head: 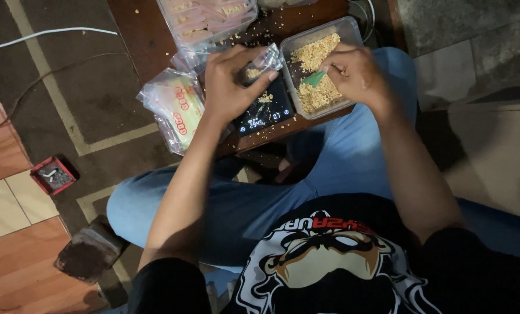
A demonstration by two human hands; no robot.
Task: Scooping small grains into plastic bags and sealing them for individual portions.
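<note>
My left hand (234, 78) holds a small clear plastic bag (261, 63) upright over a black digital scale (266, 110) on a low wooden table (146, 35). A few yellowish crumbs lie inside the bag and on the scale. My right hand (353, 72) grips a small green scoop (314, 78) inside a clear plastic tub (321, 67) filled with the same yellowish crumbs, just right of the scale.
A stack of empty printed plastic bags (175, 107) hangs off the table's left edge. Filled packets (207, 17) lie at the table's far side. A small red tray (52, 175) sits on the floor at left, and a white cable (45, 32) crosses the carpet.
</note>
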